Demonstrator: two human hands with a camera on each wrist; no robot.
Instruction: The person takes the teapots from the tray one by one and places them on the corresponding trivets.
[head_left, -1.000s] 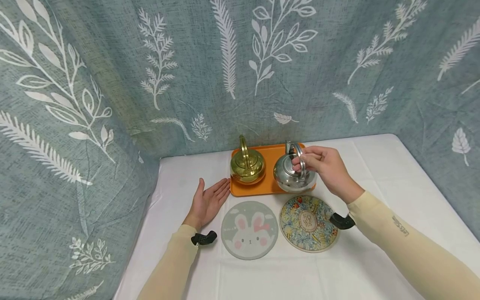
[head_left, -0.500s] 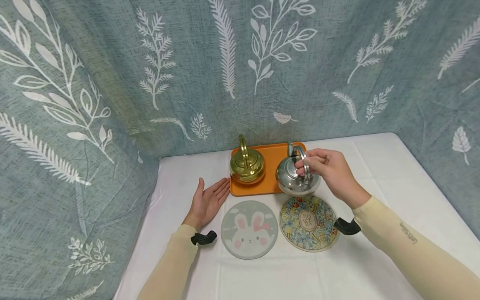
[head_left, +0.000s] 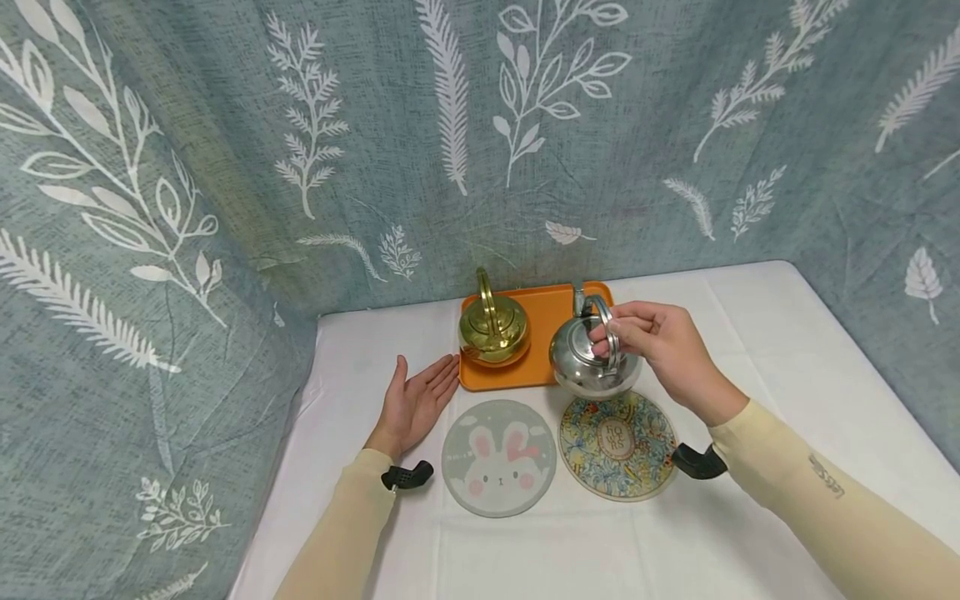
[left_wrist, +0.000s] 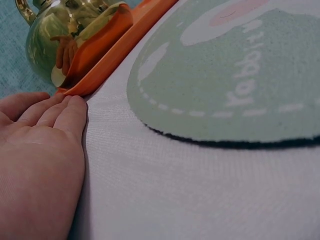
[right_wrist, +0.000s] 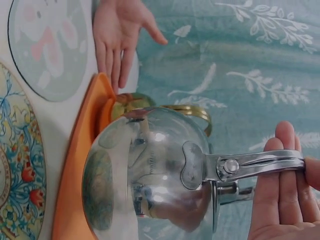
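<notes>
My right hand (head_left: 663, 346) grips the arched handle of a silver kettle (head_left: 588, 367), its fingers hooked under the metal, as the right wrist view also shows. The silver kettle (right_wrist: 150, 175) hangs over the front right edge of an orange tray (head_left: 547, 312) and overlaps the far rim of a floral round mat (head_left: 618, 450). On the tray's left half stands a gold kettle (head_left: 491, 333). My left hand (head_left: 412, 404) lies palm up with straight fingers, the fingertips touching the tray's left edge; in the left wrist view the hand (left_wrist: 40, 150) holds nothing.
A round grey-green rabbit mat (head_left: 498, 496) lies in front of the tray, left of the floral mat. A white cloth (head_left: 540, 558) covers the table. Blue-green leaf-print curtains (head_left: 397, 125) stand close behind the tray and along both sides.
My right hand has carried the silver kettle a little toward me and slightly right, off its place over the tray toward the floral mat. The left hand has stayed in place.
</notes>
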